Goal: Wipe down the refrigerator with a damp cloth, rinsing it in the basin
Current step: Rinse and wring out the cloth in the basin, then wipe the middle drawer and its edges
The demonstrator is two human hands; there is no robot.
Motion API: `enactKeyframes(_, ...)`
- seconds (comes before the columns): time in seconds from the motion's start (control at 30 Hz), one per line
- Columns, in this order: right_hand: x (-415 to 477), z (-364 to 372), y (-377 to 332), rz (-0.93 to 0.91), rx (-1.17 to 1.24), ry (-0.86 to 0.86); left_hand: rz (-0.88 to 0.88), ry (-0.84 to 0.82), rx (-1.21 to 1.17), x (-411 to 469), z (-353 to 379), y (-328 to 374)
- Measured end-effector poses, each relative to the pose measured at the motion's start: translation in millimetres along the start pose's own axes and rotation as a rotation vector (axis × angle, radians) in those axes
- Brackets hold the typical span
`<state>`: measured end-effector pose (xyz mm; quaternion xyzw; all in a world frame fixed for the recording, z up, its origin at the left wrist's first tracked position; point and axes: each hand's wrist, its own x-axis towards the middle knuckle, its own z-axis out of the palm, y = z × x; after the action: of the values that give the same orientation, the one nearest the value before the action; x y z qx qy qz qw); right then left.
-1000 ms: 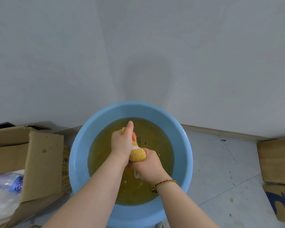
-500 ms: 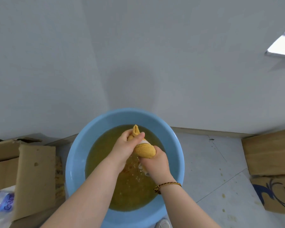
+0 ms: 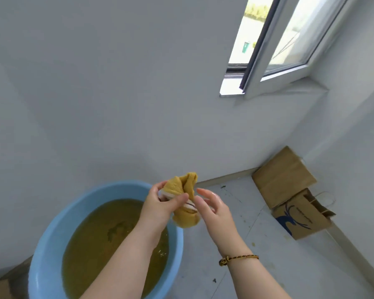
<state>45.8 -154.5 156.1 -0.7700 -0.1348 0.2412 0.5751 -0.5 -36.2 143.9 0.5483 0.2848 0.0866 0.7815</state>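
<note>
Grip: left hand (image 3: 160, 203) pinches the yellow cloth (image 3: 181, 185); right hand (image 3: 213, 209) has let go, fingers straight beside it. Cloth: wringing over, lifted off the basin (image 3: 52, 229) past its right rim. Rinse likely done.

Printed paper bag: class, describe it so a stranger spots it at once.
From the window, drop to the floor corner below. The paper bag lies there, in front of a plain brown piece by the wall. Only it carries a dark blue design.
</note>
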Motion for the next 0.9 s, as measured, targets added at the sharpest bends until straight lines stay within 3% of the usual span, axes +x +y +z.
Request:
enactKeyframes(0.17, -44.9, -77.2, -21.7, -0.077, 0.066, 0.181, 0.06, -0.198, 0.072, -36.8, 81.5, 9.5)
enactKeyframes(0.43, -200.9, -198.9, 4.2, -0.149, 0.017, 0.654, 0.018, -0.624, 0.058, -146.0, 214.5, -22.7)
enactKeyframes(0.63, -344.4, -271.3, 34.7, -0.1, -0.09, 0.954, 0.063, -0.659, 0.155, -246.6, 296.7, -64.1)
enactKeyframes(0.9, -495.5, -328.4, 75.7, 0.057, 0.062, 1.322, 0.14, -0.776, 0.185, -362.4, 367.5, -105.9)
